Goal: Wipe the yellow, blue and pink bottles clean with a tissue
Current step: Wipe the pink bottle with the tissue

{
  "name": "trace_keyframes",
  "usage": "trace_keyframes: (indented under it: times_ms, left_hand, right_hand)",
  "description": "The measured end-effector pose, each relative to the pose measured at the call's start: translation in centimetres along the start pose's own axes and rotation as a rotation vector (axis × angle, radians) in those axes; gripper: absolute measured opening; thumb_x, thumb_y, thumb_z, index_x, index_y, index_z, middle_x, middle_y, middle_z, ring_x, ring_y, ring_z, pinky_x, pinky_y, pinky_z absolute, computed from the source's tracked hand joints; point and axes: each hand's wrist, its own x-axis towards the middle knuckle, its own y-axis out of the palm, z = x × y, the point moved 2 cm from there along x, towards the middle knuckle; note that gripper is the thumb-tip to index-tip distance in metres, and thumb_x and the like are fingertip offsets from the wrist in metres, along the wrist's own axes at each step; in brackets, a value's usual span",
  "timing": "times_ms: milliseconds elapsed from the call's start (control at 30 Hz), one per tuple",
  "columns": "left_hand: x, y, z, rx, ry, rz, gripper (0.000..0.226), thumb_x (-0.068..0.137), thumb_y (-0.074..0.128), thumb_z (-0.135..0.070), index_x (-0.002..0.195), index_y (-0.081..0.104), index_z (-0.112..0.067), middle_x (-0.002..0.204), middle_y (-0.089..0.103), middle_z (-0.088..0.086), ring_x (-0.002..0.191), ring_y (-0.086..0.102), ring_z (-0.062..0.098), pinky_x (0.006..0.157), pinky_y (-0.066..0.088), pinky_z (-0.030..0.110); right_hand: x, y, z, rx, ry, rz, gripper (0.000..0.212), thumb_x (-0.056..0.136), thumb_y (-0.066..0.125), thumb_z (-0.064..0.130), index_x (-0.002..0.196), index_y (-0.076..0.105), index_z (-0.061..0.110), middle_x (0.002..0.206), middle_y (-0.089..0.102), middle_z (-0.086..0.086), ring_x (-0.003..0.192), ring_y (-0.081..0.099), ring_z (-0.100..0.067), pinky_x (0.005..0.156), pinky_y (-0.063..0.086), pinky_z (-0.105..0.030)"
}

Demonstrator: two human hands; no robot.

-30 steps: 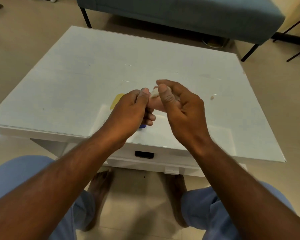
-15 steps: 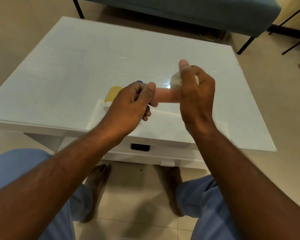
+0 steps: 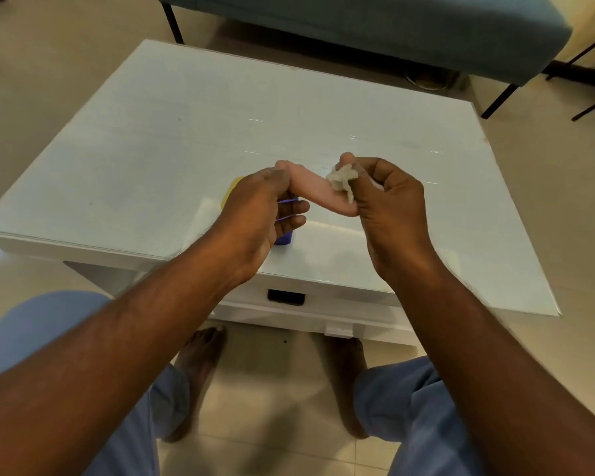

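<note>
Tilted now, the pink bottle point(image 3: 318, 194) slants between both hands: left hand point(image 3: 255, 207) grips it, right hand point(image 3: 389, 207) pinches the tissue point(image 3: 340, 180) against it.

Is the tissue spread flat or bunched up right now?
Bunched up: the tissue is a crumpled wad pinched in the right hand against the pink bottle.

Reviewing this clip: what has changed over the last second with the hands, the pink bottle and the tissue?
The right hand has slid the crumpled tissue along the pink bottle, which now tilts with its near end lower; half a second ago it lay level. The left hand still grips the bottle's other end. The yellow bottle and blue bottle stay on the white table.
</note>
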Motion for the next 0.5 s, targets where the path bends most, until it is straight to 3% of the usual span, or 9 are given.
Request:
trace_keyframes:
  times_ms: [67, 167, 233, 300, 367, 500]
  left_hand:
    - [0.2, -0.2, 0.0, 0.001, 0.005, -0.042, 0.027, 0.102, 0.044, -0.036, 0.109, 0.060, -0.016, 0.099, 0.068, 0.010, 0.083, 0.068, 0.020, 0.072, 0.058, 0.032]
    - [0.4, -0.5, 0.2, 0.122, 0.038, -0.078, 0.039, 0.102, 0.039, -0.046, 0.105, 0.064, -0.016, 0.099, 0.072, 0.011, 0.089, 0.072, 0.025, 0.081, 0.060, 0.040]
    - [0.1, -0.5, 0.4, 0.171, 0.029, -0.043, 0.046, 0.101, 0.034, -0.051, 0.106, 0.068, -0.020, 0.100, 0.074, 0.008, 0.095, 0.072, 0.025, 0.087, 0.058, 0.047]
    - [-0.2, -0.1, 0.4, 0.157, 0.001, -0.010, 0.048, 0.102, 0.031, -0.050, 0.096, 0.068, -0.020, 0.099, 0.073, 0.008, 0.095, 0.070, 0.026, 0.089, 0.057, 0.046]
    - [-0.3, 0.3, 0.2, 0.156, -0.020, -0.025, 0.051, 0.103, 0.029, -0.048, 0.084, 0.061, -0.014, 0.091, 0.063, 0.017, 0.078, 0.061, 0.028, 0.078, 0.053, 0.036]
    - [0.0, 0.2, 0.2, 0.166, -0.004, 0.002, 0.064, 0.103, 0.030, -0.049, 0.100, 0.060, 0.008, 0.087, 0.054, 0.021, 0.057, 0.047, 0.017, 0.057, 0.043, 0.029]
  right_hand:
    - [-0.6, 0.3, 0.4, -0.112, -0.125, 0.050, 0.022, 0.102, 0.063, 0.036, 0.092, 0.079, 0.026, 0.081, 0.074, 0.016, 0.079, 0.066, 0.002, 0.069, 0.049, -0.012]
    - [-1.9, 1.4, 0.5, -0.352, -0.392, 0.251, 0.032, 0.101, 0.062, 0.040, 0.123, 0.072, 0.019, 0.115, 0.071, 0.010, 0.105, 0.064, -0.004, 0.085, 0.051, -0.014]
    - [-2.4, 2.0, -0.2, -0.497, -0.513, 0.364, 0.043, 0.099, 0.062, 0.044, 0.131, 0.063, 0.015, 0.124, 0.064, 0.006, 0.111, 0.058, -0.006, 0.091, 0.046, -0.014]
    - [-2.6, 2.3, -0.5, -0.585, -0.569, 0.328, 0.034, 0.101, 0.058, 0.045, 0.114, 0.063, 0.014, 0.106, 0.058, 0.008, 0.093, 0.051, -0.005, 0.079, 0.038, -0.009]
    - [-2.4, 2.2, -0.4, -0.661, -0.581, 0.218, 0.026, 0.103, 0.054, 0.046, 0.093, 0.050, 0.022, 0.089, 0.045, 0.009, 0.070, 0.039, -0.008, 0.063, 0.029, -0.010]
    - [-1.9, 1.7, -0.3, -0.752, -0.564, 0.073, 0.029, 0.100, 0.059, 0.044, 0.087, 0.041, 0.026, 0.077, 0.038, 0.010, 0.056, 0.035, -0.007, 0.055, 0.021, -0.016]
